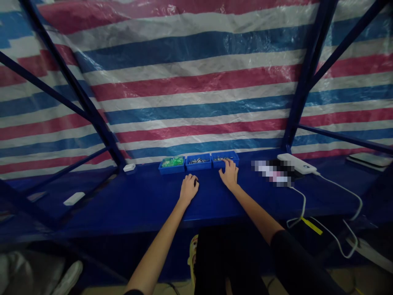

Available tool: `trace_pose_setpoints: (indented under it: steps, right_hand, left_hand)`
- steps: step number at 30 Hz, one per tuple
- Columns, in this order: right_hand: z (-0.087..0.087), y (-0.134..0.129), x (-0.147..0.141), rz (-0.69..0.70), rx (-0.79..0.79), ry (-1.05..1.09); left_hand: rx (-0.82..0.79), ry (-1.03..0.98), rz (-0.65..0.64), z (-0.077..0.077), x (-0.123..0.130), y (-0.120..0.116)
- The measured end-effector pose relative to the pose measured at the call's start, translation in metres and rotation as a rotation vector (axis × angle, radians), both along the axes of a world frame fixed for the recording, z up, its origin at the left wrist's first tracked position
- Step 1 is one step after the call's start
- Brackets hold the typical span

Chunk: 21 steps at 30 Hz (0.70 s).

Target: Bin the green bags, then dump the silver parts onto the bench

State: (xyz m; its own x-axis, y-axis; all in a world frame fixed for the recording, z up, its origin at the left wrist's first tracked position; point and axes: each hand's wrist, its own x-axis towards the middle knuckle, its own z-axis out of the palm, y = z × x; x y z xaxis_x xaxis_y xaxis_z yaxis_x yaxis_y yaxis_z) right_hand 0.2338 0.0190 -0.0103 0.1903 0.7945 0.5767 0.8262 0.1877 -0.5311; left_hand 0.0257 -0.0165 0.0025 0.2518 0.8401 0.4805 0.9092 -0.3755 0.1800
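My right hand (229, 174) reaches to the front of the right blue bin (225, 165), fingers apart and fingertips over its rim; small metal parts lie inside that bin. On the table, my left hand (188, 189) rests in front of the middle blue bin (199, 166). Its fingers are curled in toward the thumb, and whatever they may hold is too small or hidden to make out. More small metal pieces fill the middle bin. The left blue bin (172, 170) contains green, shiny small items (172, 162).
The bins stand in a row at the back of the blue table (138, 200). A white power bank (296, 163) with a white cable (340, 188) and a blurred-out device (274, 172) lie to the right. Blue metal posts (299, 98) and a striped sheet (196, 82) stand behind.
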Motion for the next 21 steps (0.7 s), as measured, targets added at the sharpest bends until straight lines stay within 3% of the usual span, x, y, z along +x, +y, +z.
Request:
trace_pose_setpoints:
  steps: [3,9,13,16,19,21]
  right_hand:
    - [-0.002,0.008,0.01,-0.05,0.08,-0.024]
    - [0.0,0.007,0.017,-0.016,0.059,-0.167]
    - [0.007,-0.018,0.015,0.021,0.039,-0.287]
    - [0.009,-0.046,0.017,0.123,0.073,-0.321]
    - [0.012,-0.072,0.027,0.25,0.117,-0.235]
    - [0.015,-0.083,0.039,0.256,0.148,-0.126]
  left_hand:
    - [-0.005,0.008,0.007,0.001,0.001,-0.009]
    - [-0.007,0.028,-0.014,0.0,0.006,-0.036]
    - [-0.017,0.038,-0.062,0.001,0.015,-0.063]
    - [-0.047,0.035,-0.1,0.003,0.026,-0.079]
    - [-0.102,-0.01,-0.191,0.007,0.04,-0.089]
    - [-0.137,-0.091,-0.241,0.01,0.05,-0.091]
